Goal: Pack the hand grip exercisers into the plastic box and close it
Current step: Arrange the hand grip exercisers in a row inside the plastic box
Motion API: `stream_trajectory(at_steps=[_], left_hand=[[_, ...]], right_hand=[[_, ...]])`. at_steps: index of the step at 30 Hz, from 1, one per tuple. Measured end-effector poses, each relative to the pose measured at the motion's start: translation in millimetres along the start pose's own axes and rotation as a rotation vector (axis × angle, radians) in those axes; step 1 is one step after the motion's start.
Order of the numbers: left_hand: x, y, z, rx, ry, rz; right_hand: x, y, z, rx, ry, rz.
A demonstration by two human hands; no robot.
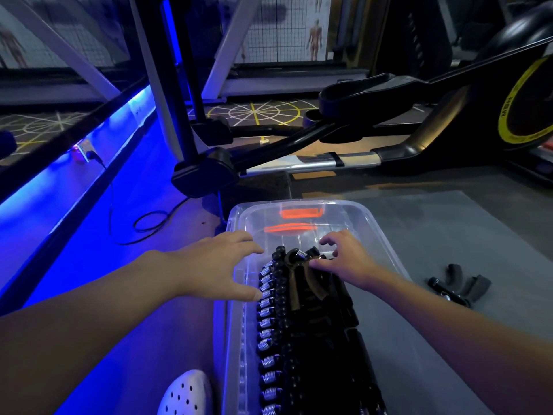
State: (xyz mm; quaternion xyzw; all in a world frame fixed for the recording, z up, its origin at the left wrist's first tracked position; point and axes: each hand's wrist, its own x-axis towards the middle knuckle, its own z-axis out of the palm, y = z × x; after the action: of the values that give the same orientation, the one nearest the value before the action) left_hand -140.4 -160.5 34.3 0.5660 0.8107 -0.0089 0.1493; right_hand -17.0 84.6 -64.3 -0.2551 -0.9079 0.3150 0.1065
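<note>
A clear plastic box [239,223] sits open on a grey mat [466,235], running from the near edge away toward an orange latch [302,213] at its far end. Inside, a long row of black hand grips [299,339] with silver coil springs fills the left and middle of the box, packed side by side from the near end up to about the middle.

The right hand [347,259] rests on the far end of that row, fingers curled and loosely bent, fingertips touching the top grip [302,274], which lies tilted across the others. Whether it actually pinches that grip cannot be told. The left hand [218,265] hovers over the box's left wall, fingers spread and flat, thumb near the springs, holding nothing.

Two loose grips [459,287] lie on the mat to the right of the box, well apart from both hands. A white perforated shoe [185,393] shows at the near left.
</note>
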Motion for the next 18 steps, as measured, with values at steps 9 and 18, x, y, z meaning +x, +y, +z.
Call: stream_trajectory(at_steps=[9, 18], left_hand=[[41, 58, -13, -0.066, 0.162, 0.175], [99, 143, 10, -0.104, 0.181, 0.316]], right_hand=[[-35, 6, -73, 0.037, 0.242, -0.159], [-74, 127, -105, -0.038, 0.284, 0.252]])
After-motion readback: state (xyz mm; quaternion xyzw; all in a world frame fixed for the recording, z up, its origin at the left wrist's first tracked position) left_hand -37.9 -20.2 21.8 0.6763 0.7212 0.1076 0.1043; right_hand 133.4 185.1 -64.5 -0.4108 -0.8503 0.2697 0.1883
